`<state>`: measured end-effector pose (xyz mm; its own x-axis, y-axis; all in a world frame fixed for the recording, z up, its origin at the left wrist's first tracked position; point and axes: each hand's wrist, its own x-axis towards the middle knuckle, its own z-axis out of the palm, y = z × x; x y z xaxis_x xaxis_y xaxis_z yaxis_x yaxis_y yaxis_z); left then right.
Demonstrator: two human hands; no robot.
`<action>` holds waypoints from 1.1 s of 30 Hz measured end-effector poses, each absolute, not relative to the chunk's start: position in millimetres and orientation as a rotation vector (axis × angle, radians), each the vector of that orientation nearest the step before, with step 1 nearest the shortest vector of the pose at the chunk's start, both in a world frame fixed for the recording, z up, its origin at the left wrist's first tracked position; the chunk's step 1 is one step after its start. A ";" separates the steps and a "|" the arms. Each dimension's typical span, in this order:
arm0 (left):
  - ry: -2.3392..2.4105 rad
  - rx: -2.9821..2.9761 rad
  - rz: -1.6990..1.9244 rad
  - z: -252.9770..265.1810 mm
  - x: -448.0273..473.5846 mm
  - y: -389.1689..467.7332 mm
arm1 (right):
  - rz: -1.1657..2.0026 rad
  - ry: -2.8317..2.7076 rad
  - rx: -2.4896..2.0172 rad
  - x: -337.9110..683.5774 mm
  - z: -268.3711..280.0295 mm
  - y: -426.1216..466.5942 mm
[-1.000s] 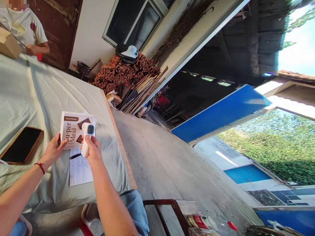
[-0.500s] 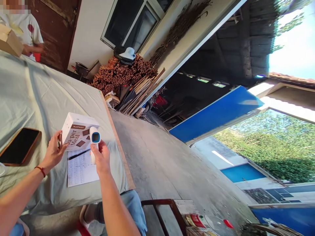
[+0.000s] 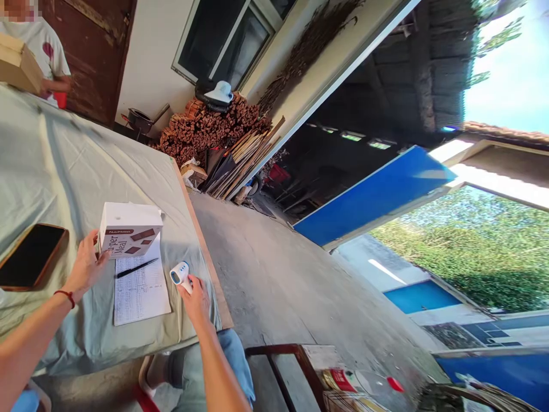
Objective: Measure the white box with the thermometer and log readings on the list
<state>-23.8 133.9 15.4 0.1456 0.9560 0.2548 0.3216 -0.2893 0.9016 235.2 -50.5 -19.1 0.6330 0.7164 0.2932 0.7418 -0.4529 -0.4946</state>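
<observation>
My left hand (image 3: 87, 260) grips the left end of a white and brown meal box (image 3: 131, 232), which stands on the cloth-covered table with its printed side toward me. In my right hand (image 3: 197, 297) is a white infrared thermometer (image 3: 181, 276) with a small screen and blue buttons; my fingers wrap its handle near the table's right edge. Between my hands lies a sheet of handwritten paper (image 3: 141, 297), partly under the box. A black pen (image 3: 136, 268) rests across it.
A black phone (image 3: 32, 256) in a brown case lies at the left of the table (image 3: 107, 171). Across it, a person (image 3: 51, 51) stands by a cardboard box (image 3: 19, 63). A wooden chair (image 3: 295, 350) and plastic bottle (image 3: 373, 382) are at the lower right.
My right hand has moved the thermometer right and down, away from the box. My left hand has lowered the box slightly leftward, and its top now shows more.
</observation>
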 end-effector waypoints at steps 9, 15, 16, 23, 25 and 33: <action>0.958 2.278 1.421 26.7 -15.0 87.1 | -0.136 -1.613 -2.014 185.0 -9.6 -7.7; 0.354 2.820 0.728 12.2 -8.5 25.1 | -0.059 -1.823 -2.043 164.3 -19.7 1.6; 0.326 2.839 0.667 9.9 -8.5 15.8 | -0.049 -1.795 -2.078 164.5 -22.4 -0.3; 0.358 2.872 0.467 12.1 -9.2 -6.2 | -0.097 -1.694 -2.043 167.8 -21.4 4.7; 0.373 2.881 0.411 14.1 -7.8 -3.8 | -0.091 -1.747 -2.085 165.7 -13.4 12.5; 0.449 2.910 0.385 9.6 -6.1 -2.1 | -0.029 -1.837 -2.210 171.6 3.3 4.1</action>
